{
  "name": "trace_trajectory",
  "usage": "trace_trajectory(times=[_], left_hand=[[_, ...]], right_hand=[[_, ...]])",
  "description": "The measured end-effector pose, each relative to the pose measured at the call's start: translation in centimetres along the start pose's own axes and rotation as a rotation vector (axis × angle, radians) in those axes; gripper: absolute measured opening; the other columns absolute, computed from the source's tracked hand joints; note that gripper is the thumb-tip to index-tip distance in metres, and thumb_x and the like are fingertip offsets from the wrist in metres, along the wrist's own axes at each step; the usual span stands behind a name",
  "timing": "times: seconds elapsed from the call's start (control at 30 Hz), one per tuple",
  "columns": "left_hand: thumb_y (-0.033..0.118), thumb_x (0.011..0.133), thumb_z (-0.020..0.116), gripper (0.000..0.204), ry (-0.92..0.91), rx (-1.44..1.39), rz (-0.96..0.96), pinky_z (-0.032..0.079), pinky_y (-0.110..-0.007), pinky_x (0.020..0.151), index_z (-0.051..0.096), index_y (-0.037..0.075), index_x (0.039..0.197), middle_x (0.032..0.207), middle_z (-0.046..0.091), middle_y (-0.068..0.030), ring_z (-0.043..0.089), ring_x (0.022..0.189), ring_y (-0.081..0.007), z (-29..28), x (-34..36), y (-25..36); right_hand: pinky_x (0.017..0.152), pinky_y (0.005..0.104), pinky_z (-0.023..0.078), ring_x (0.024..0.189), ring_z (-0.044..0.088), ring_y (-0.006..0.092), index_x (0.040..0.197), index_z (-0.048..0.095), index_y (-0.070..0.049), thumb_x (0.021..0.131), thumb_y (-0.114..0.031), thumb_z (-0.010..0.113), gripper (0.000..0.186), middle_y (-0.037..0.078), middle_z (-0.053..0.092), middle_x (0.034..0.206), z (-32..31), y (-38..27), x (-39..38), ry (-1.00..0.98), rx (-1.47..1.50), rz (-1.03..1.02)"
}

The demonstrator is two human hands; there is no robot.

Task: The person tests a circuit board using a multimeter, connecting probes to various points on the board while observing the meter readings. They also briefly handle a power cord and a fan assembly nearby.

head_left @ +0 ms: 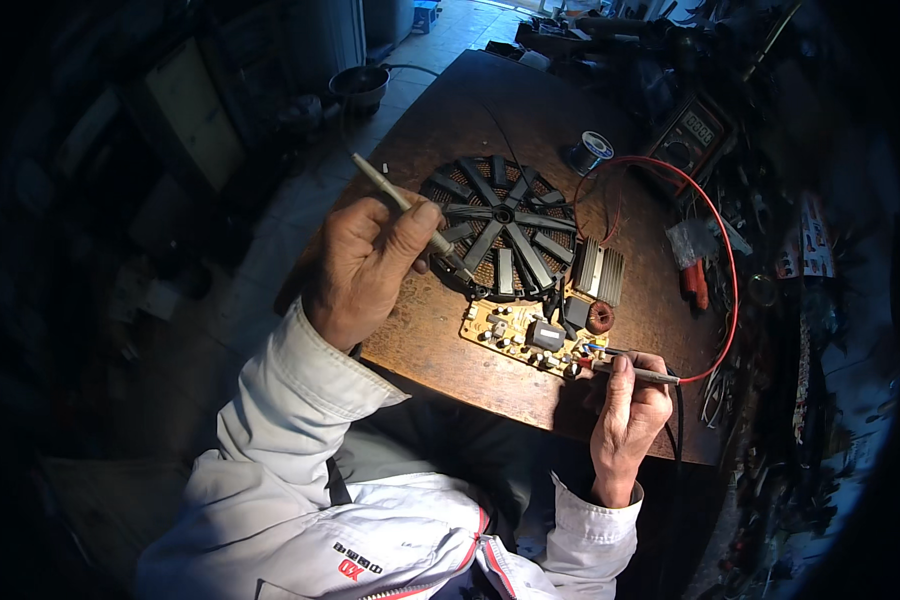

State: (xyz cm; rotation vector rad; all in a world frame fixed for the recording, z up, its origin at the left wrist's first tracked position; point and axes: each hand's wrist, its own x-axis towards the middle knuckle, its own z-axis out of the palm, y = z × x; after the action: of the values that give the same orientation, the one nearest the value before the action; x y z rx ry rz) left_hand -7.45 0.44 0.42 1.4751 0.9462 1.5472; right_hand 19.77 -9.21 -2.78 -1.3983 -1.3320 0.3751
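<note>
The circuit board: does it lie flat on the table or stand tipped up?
Flat: the circuit board lies face up on the table.

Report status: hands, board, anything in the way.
Left hand shut on a probe, tip at the coil's edge. Right hand shut on red-lead probe, tip on board. Nothing in the way.

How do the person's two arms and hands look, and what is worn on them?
Both hands, the left hand and the right hand, are bare, without gloves. Both arms wear pale grey jacket sleeves with plain cuffs; the jacket front shows a red-edged zip.
</note>
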Motion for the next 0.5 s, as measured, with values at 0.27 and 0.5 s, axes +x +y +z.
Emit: trace_trajectory(times=[0.27,0.5], left_hand=[[0.007,0.096,0.071,0.016,-0.073,-0.056,-0.084,0.059,-0.025,0.070,0.070,-0.005,0.106,0.087,0.074,-0.0106,0.071,0.077,-0.0123,-2.5,-3.3,-2.8],[0.001,0.089,0.076,0.013,-0.108,-0.032,-0.123,0.058,-0.025,0.072,0.073,-0.004,0.101,0.094,0.076,-0.0099,0.074,0.083,-0.0148,-2.0,-3.6,-2.4]], right_hand=[[0.053,0.0210,0.034,0.057,0.046,0.0043,0.089,0.058,-0.001,0.106,-0.016,0.056,0.023,-0.001,0.056,0.066,1.5,0.1,-0.8,0.188,-0.020,0.049],[0.046,0.0206,0.034,0.049,0.047,0.0061,0.094,0.055,-0.002,0.107,-0.021,0.055,0.023,0.000,0.054,0.062,1.8,0.2,-1.0,0.201,-0.078,-0.036]])
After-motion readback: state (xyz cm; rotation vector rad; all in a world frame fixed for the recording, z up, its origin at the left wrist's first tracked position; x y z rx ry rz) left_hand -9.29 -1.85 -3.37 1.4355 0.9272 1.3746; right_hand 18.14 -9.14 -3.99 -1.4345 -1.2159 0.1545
